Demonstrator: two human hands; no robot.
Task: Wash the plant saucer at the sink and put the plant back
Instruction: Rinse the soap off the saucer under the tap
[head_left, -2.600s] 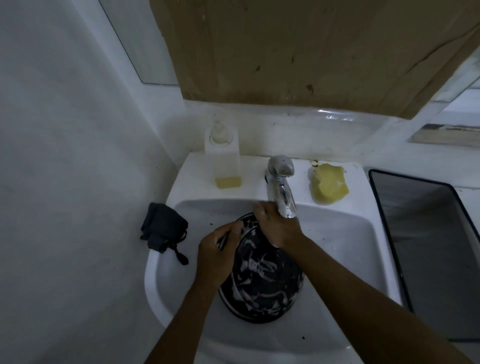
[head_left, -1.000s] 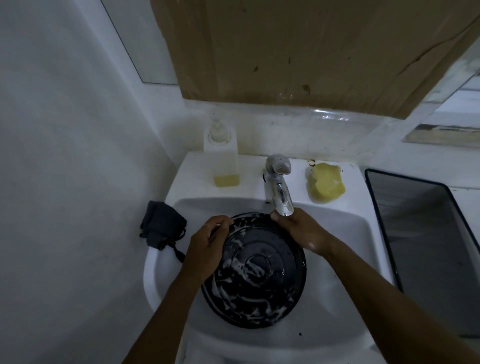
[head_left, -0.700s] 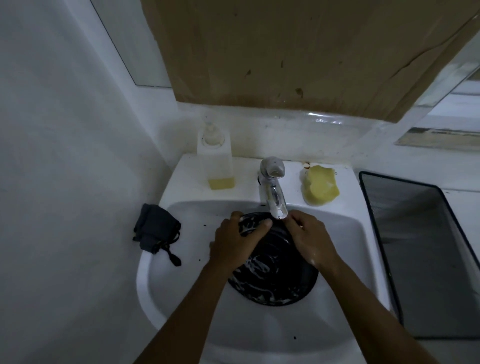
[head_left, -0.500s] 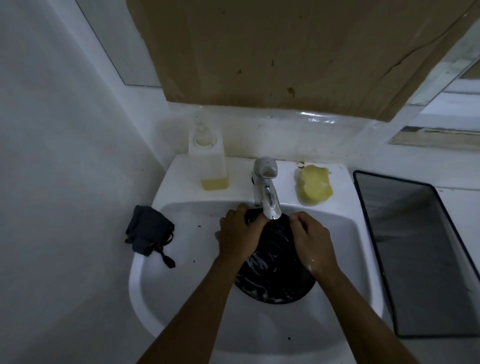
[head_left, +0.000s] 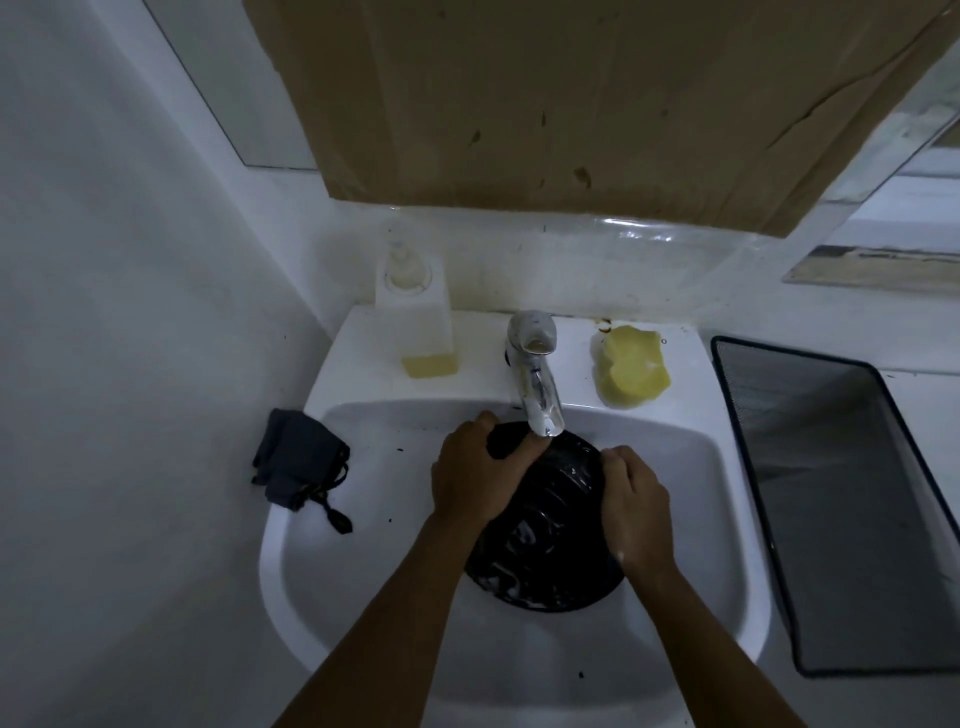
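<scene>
- A round black plastic plant saucer (head_left: 550, 540) stands tilted inside the white ceramic sink (head_left: 691, 519). Its far edge is directly below the spout of the chrome tap (head_left: 535, 374), and its near edge is lower down in the basin.
- White suds streak the saucer's near half. The part closest to the tap's spout has a wet shine, but I cannot tell whether water is running.
- The left hand (head_left: 478, 478) grips the saucer's rim just left of the spout, with the thumb across the face and the fingers curled over the edge.
- The right hand (head_left: 636, 504) grips the opposite rim, just right of the spout, with its fingers curled round the edge.
- A translucent square soap dispenser with yellow liquid in its bottom (head_left: 421, 322) stands left of the tap on the sink's back ledge.
- A yellow sponge (head_left: 631, 371) lies right of the tap on the same ledge.
- A dark grey cloth pouch with a black cord (head_left: 296, 467) sits on the sink's rim, well left of the tap.
- A black wire-mesh tray (head_left: 841, 499) lies far right of the tap, beside the sink.
- A brown cardboard sheet (head_left: 571, 98) hangs on the wall above the tap.
</scene>
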